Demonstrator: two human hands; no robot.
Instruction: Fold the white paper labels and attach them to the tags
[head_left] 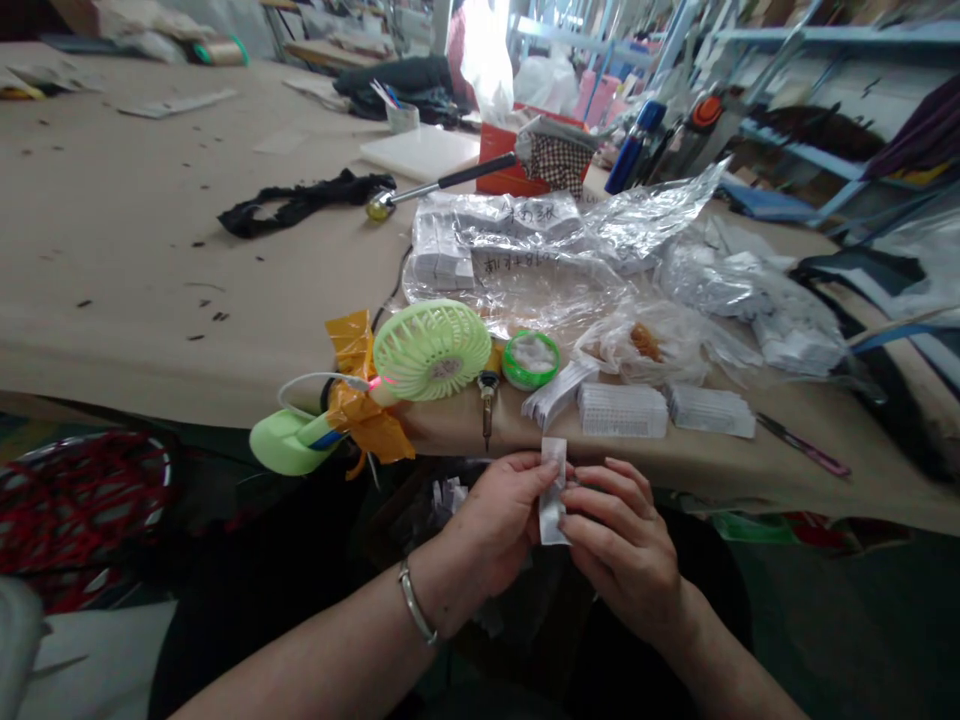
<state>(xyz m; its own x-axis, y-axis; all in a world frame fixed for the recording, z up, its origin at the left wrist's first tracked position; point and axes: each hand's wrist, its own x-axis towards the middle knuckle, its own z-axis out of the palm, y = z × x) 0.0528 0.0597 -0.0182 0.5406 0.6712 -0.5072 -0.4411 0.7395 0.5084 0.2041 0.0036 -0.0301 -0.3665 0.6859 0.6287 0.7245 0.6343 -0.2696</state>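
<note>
A narrow white label strip [553, 500] stands roughly upright just in front of the table edge. My left hand [504, 525], wearing a silver bangle, pinches it with the thumb across its upper half. From the other side, my right hand [626, 550] has its bent fingers closed against the label's right edge; its thumb is hidden. Just beyond lie a stack of printed labels [622, 410], a smaller label stack [712, 411] and a fanned bundle of white strips [556, 395]. A soldering-iron-like tool [487, 405] points over the edge, left of these.
A green fan [433, 350] is taped to the table edge with orange tape. Beside it sits a green round tub [531, 360]. Clear plastic bags [540, 290] with paper bundles cover the middle. Pink-handled tweezers [804, 445] lie at right, a red woven basket [90, 510] stands lower left.
</note>
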